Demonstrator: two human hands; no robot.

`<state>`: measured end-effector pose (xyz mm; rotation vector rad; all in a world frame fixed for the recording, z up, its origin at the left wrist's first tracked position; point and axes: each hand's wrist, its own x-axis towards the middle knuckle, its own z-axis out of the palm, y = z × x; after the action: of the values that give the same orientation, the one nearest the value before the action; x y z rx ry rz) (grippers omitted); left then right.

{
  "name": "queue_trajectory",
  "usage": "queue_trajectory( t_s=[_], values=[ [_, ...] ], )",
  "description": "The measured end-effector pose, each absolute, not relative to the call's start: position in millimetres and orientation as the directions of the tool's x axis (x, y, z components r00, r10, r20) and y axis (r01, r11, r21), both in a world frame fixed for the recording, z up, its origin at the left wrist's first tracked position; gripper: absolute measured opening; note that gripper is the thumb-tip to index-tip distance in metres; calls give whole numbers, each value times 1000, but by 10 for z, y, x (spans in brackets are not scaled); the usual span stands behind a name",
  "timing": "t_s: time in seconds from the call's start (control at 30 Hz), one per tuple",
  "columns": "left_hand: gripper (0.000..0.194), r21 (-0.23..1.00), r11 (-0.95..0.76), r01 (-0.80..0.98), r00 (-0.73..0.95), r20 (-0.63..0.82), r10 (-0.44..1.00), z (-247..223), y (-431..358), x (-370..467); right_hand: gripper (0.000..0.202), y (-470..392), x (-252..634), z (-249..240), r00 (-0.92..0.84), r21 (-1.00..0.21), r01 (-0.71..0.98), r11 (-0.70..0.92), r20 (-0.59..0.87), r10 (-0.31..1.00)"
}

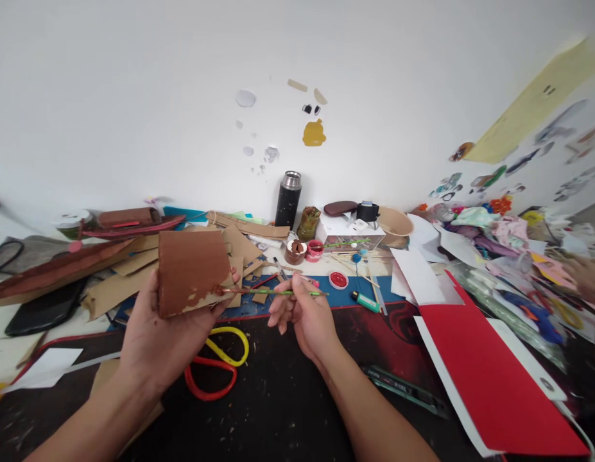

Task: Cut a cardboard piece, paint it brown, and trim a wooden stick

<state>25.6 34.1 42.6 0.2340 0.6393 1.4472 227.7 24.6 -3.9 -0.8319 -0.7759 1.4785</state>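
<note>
My left hand [165, 340] holds a square cardboard piece [194, 269] up off the table, fingers round its lower edges. Brown paint covers most of its face, with bare patches along the lower right. Between the thumb and fingers of my right hand [309, 317] is a thin green paintbrush [268, 292]. Its bristles touch the lower right part of the cardboard. Behind my hands stand an open pot of brown paint [296, 252] and a pot of red paint [315, 250]. A lid with red paint [338, 280] lies right of them.
Scissors with red and yellow handles [220, 362] lie below my left hand. A utility knife [405, 389] and red paper [504, 378] lie to the right. At the back stands a black thermos [288, 202]. Cardboard scraps [119, 282] pile up left. Another person's hand [586, 282] shows far right.
</note>
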Motion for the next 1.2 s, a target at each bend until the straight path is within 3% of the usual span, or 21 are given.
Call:
queue_trajectory(
  t_s=[0.33,0.63,1.03,1.2],
  values=[
    [48,487,135,-863,-7,-279,960,504,303,263,52,251,2283,-21,-20,-849,-527,-30,-23,1000],
    [39,448,224,-865,29,-402,915,603,289,292,47,226,2264,-33,-63,-839,-544,-36,-2,998],
    [35,453,164,-876,-7,-353,936,558,314,242,42,225,2250,-66,-203,-817,-567,-108,11,979],
    [42,523,154,-839,-32,-330,943,566,329,191,39,223,2256,-74,-220,-807,-578,-123,9,975]
  ],
)
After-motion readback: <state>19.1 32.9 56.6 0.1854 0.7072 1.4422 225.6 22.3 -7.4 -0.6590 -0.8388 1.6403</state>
